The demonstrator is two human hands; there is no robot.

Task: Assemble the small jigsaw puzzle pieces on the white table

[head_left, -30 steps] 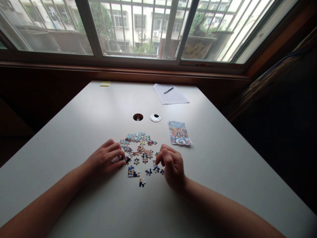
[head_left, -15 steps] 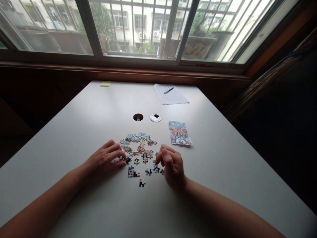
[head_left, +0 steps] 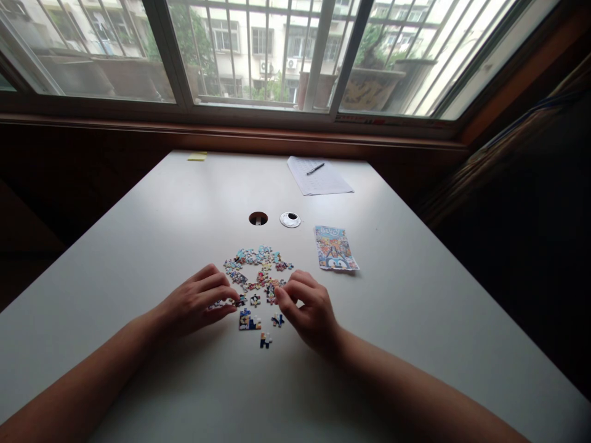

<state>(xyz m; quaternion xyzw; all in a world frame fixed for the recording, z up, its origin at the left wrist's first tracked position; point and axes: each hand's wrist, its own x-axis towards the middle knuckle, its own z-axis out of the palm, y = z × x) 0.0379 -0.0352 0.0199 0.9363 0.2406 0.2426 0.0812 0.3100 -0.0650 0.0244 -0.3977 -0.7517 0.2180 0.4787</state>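
Note:
Small jigsaw puzzle pieces (head_left: 261,281) lie loose in a cluster at the middle of the table. My left hand (head_left: 203,298) rests at the cluster's left edge, thumb and fingers apart, fingertips beside a dark puzzle piece (head_left: 241,301). On the right, my right hand (head_left: 310,307) is curled, thumb and forefinger tips close together over the pieces. Whatever lies between those tips is too small to make out. Nearer me are a joined block of pieces (head_left: 249,320), a dark blue piece (head_left: 277,320) and a single piece (head_left: 265,340).
A picture sheet (head_left: 336,248) of cartoon characters lies right of the pieces. Behind are a cable hole (head_left: 258,218), its round silver cover (head_left: 290,219), papers (head_left: 325,181) with a pen (head_left: 315,169), and a yellow sticky note (head_left: 197,156). Beyond the white table (head_left: 138,246) is a barred window.
My right hand has moved left and slightly forward over the pieces, its thumb now reaching toward the cluster. My left hand has barely shifted, staying beside the dark piece.

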